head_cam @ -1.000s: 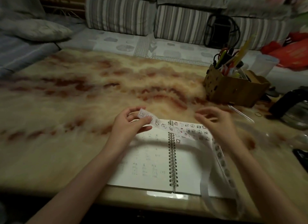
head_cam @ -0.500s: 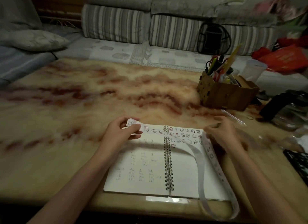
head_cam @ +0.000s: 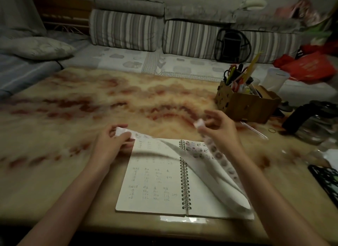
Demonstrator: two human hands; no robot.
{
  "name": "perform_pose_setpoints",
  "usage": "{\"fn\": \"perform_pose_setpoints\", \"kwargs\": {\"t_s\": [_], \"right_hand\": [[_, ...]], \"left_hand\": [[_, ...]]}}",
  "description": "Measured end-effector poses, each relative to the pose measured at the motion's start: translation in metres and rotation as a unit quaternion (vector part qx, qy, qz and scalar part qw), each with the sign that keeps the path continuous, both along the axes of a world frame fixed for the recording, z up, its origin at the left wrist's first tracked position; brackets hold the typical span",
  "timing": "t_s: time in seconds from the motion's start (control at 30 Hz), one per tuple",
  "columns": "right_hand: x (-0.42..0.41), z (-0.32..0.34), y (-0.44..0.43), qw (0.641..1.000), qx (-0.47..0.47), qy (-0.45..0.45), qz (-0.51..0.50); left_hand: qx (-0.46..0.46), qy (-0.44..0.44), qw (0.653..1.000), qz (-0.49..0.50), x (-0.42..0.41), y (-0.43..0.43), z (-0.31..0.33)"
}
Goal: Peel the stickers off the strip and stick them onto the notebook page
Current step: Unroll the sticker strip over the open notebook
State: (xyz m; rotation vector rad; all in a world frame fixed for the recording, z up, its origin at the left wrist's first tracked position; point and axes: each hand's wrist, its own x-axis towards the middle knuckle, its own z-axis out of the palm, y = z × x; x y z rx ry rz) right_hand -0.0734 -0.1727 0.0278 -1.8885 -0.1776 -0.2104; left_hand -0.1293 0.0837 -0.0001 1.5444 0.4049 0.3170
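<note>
A spiral notebook (head_cam: 155,181) lies open on the marbled table (head_cam: 73,117) at 6 o'clock in the view. Its left page carries handwritten rows. A small cluster of stickers (head_cam: 195,148) already sits along the top of its right page, just right of the wire binding. The sticker strip (head_cam: 206,174), blurred, hangs in a long loop over the book. It runs from the notebook's 10 o'clock corner, sags across both pages toward its 5 o'clock corner, and climbs back up along the right page's edge. The left hand (head_cam: 113,145) is at that 10 o'clock corner, its fingers curled round one crumpled end of the strip. The right hand (head_cam: 221,134) is raised above the notebook's 1 o'clock corner. It pinches the other end between thumb and forefinger, and its remaining fingers are spread and loosely bent. At 2 o'clock from the notebook stands a wooden organiser box (head_cam: 247,106) stuffed with pens (head_cam: 236,75). At 3 o'clock from that box are a rubber band (head_cam: 272,130) and a glass pot (head_cam: 314,126) with a dark handle.
</note>
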Motion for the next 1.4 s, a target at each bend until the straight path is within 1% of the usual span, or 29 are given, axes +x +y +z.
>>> {"fn": "perform_pose_setpoints", "kwargs": {"t_s": [0.03,0.07,0.1,0.13,0.17,0.2,0.23,0.27,0.3,0.33,0.37,0.4,0.43,0.5,0.53,0.6,0.67,0.77,0.8,0.9,0.93,1.0,1.07,1.13,1.23,1.3,1.4], "right_hand": [[-0.009,0.009,0.015,0.996,0.060,0.017,0.056],[-0.017,0.015,0.028,0.991,0.089,0.028,0.099],[-0.024,0.018,0.041,0.986,0.099,0.032,0.131],[-0.031,0.020,0.051,0.981,0.106,0.033,0.158],[-0.036,0.018,0.059,0.977,0.115,0.035,0.177],[-0.041,0.015,0.064,0.973,0.120,0.036,0.191],[-0.044,0.010,0.066,0.972,0.121,0.033,0.198],[-0.047,0.004,0.066,0.972,0.120,0.027,0.198],[-0.050,-0.001,0.064,0.973,0.123,0.024,0.196],[-0.052,-0.006,0.061,0.972,0.129,0.028,0.192],[-0.055,-0.010,0.058,0.972,0.136,0.037,0.188],[-0.057,-0.013,0.055,0.971,0.140,0.045,0.186],[-0.060,-0.016,0.052,0.972,0.136,0.048,0.186],[-0.065,-0.022,0.047,0.976,0.103,0.051,0.185],[-0.068,-0.025,0.045,0.978,0.074,0.060,0.185],[-0.072,-0.031,0.040,0.976,0.011,0.085,0.200],[-0.073,-0.030,0.036,0.972,-0.009,0.098,0.213],[-0.064,-0.020,0.030,0.976,0.068,0.127,0.163],[-0.060,-0.015,0.030,0.972,0.097,0.150,0.151],[-0.051,-0.001,0.035,0.948,0.181,0.205,0.163],[-0.051,0.002,0.038,0.945,0.198,0.205,0.158],[-0.052,0.005,0.041,0.961,0.179,0.163,0.130],[-0.055,0.004,0.040,0.974,0.150,0.120,0.118],[-0.059,0.002,0.038,0.973,0.149,0.111,0.134],[-0.068,-0.003,0.037,0.969,0.140,0.111,0.171],[-0.071,-0.007,0.039,0.970,0.115,0.107,0.187],[-0.074,-0.006,0.042,0.970,0.111,0.112,0.188]], "left_hand": [[0.013,0.005,1.000,0.016,0.002,0.010,-0.001],[0.040,0.017,0.999,0.030,0.003,0.020,-0.003],[0.096,0.039,0.994,0.045,0.003,0.027,-0.005],[0.180,0.068,0.979,0.059,0.002,0.031,-0.007],[0.265,0.089,0.958,0.070,0.000,0.032,-0.008],[0.332,0.087,0.936,0.076,-0.004,0.030,-0.008],[0.366,0.063,0.926,0.070,-0.008,0.024,-0.006],[0.350,0.032,0.935,0.046,-0.011,0.016,-0.003],[0.285,0.018,0.958,0.003,-0.014,0.006,0.001],[0.181,0.025,0.982,-0.050,-0.014,-0.005,0.007],[0.077,0.047,0.990,-0.108,-0.013,-0.013,0.009],[-0.005,0.067,0.985,-0.157,-0.012,-0.021,0.011],[-0.059,0.074,0.977,-0.191,-0.011,-0.026,0.012],[-0.126,0.045,0.968,-0.213,-0.006,-0.032,0.011],[-0.148,0.018,0.968,-0.202,-0.005,-0.034,0.013],[-0.162,-0.023,0.975,-0.152,-0.001,-0.035,0.015],[-0.129,-0.038,0.981,-0.137,-0.003,-0.037,0.018],[-0.037,-0.040,0.983,-0.175,-0.016,-0.051,0.017],[-0.018,-0.046,0.980,-0.192,-0.021,-0.057,0.015],[0.012,-0.056,0.969,-0.242,-0.036,-0.073,0.000],[0.028,-0.053,0.966,-0.250,-0.040,-0.076,-0.005],[0.051,-0.047,0.965,-0.252,-0.044,-0.079,-0.013],[0.043,-0.038,0.970,-0.234,-0.046,-0.078,-0.015],[0.002,-0.039,0.976,-0.213,-0.045,-0.072,-0.011],[-0.072,-0.046,0.973,-0.214,-0.038,-0.066,0.004],[-0.069,-0.065,0.973,-0.209,-0.032,-0.067,0.014],[-0.069,-0.098,0.978,-0.172,-0.025,-0.072,0.026]]}}
